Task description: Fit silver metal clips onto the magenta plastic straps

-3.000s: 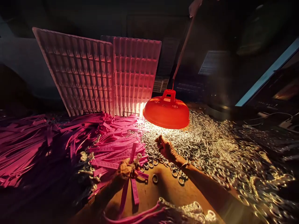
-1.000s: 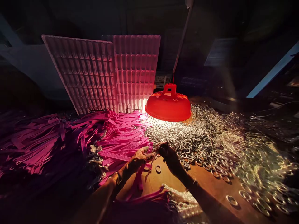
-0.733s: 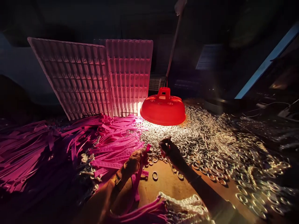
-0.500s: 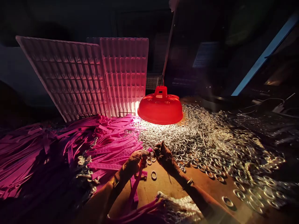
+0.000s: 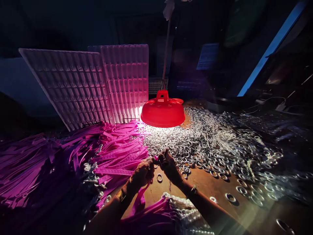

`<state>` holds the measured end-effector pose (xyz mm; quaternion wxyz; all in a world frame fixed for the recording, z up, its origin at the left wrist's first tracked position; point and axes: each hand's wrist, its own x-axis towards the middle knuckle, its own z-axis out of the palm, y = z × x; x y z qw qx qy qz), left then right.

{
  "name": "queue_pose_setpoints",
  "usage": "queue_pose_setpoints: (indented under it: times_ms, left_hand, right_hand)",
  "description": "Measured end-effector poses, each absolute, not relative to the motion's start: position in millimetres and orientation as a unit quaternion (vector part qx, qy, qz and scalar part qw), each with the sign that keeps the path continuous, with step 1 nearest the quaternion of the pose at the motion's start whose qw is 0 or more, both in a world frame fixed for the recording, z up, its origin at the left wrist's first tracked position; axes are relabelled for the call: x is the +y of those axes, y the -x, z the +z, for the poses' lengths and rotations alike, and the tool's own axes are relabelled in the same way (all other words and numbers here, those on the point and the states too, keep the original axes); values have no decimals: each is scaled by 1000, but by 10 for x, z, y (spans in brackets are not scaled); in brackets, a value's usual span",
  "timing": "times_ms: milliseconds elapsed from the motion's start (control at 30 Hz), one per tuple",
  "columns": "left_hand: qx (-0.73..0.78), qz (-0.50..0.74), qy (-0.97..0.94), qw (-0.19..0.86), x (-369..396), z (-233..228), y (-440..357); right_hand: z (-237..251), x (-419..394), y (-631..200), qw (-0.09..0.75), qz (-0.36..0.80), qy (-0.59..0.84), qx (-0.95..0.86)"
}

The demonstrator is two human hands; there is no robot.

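My left hand (image 5: 143, 171) is closed around a magenta strap (image 5: 140, 197), whose lower part hangs beneath the fist. A short bit of its end pokes out between my two hands. Fingers pinched, my right hand (image 5: 169, 164) meets that end; what lies inside its grip is hidden. Just below the hands, a single metal ring (image 5: 159, 178) lies on the tabletop (image 5: 200, 182). Beyond and to the right spreads a heap of silvery rings (image 5: 193, 147). More magenta straps (image 5: 119, 153) are piled at the left, against my left forearm.
A red lamp shade (image 5: 162, 114) hangs low over the ring heap, lighting it. Two ribbed translucent panels (image 5: 124, 75) stand upright behind the straps. Close to me lie pink straps with pale chains (image 5: 188, 213) attached. The background is dark.
The view has shifted slightly, so the lamp and ring heap appear further left. My hands have come closer together around the strap's end.
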<state>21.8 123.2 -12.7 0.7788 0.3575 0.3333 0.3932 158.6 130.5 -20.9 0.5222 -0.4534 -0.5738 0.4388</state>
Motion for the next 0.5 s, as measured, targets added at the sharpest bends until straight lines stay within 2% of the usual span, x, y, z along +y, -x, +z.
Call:
queue_pose_setpoints:
  times_ms: [300, 500]
  left_hand:
    - [358, 426, -395, 731, 1071, 6, -275]
    - [357, 388, -388, 756, 1049, -89, -222]
  right_hand:
    - [-186, 1274, -1574, 479, 400, 493, -606]
    - [-128, 1384, -1640, 372, 387, 501, -679]
